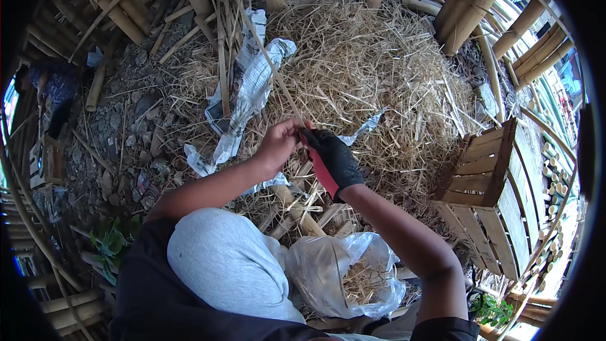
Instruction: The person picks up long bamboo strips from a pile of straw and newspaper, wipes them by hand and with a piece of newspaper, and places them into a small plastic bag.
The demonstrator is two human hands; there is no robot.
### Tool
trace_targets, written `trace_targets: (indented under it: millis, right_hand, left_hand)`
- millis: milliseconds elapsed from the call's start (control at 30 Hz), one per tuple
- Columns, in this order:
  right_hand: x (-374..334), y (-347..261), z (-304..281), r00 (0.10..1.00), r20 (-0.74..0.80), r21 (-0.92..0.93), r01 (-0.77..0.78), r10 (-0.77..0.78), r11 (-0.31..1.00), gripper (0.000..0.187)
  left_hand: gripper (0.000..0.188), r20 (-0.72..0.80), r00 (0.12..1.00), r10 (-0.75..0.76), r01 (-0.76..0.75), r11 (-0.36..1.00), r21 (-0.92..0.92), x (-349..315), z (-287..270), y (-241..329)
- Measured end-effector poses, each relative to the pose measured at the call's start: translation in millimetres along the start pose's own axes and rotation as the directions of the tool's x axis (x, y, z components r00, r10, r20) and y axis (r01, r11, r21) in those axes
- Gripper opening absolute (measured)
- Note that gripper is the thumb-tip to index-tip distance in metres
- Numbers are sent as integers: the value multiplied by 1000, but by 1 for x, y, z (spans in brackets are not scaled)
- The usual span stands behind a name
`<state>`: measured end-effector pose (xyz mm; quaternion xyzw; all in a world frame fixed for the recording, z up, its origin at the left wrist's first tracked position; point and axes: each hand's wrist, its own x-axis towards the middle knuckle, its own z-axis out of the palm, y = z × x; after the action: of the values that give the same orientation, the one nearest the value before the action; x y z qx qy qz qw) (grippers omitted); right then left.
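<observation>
- I see the work as mid-way, by my judgement: the thin bamboo strip (279,81) is in hand, not yet set down.
- The strip runs up and leftward from the fingertips, over the crumpled printed sheets (238,126) and loose straw.
- On my left, the bare hand (279,146) pinches the strip's lower end.
- On my right, the gloved hand (333,159), black and red, meets those fingertips with its own fingers curled; I cannot tell whether it grips the strip too.
- What looks done: straw (360,57) already covers a broad patch of ground ahead of me.
- What looks left: more straw sits inside the open clear plastic bag (309,262) below my hands, and the sheets lie rumpled, not flattened.
- The slatted wooden crate (522,199) stands to the right, with no hand on it.
- How much handling the strip needs, I cannot judge from this one view.
</observation>
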<state>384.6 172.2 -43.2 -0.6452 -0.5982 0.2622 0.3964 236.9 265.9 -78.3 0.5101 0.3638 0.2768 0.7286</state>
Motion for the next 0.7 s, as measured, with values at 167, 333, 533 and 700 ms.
trace_targets:
  millis: [167,333,533,700]
  right_hand:
    - [11,-3,18,998,59,177,-10,-1,984,45]
    - [11,-22,22,979,183,112,-109,87,988,30]
    - [1,-1,21,965,187,-157,212,-182,965,44]
    - [-19,41,-1,991,134,-51,-12,19,999,46]
  left_hand:
    - [31,-25,998,51,-55,981,-186,-8,-20,11]
    - [40,-33,998,55,-59,984,-167,-30,-32,24]
    - [44,-345,931,121,-89,990,106,-24,-66,48]
    - [40,-500,838,217,-83,958,276,-7,-109,53]
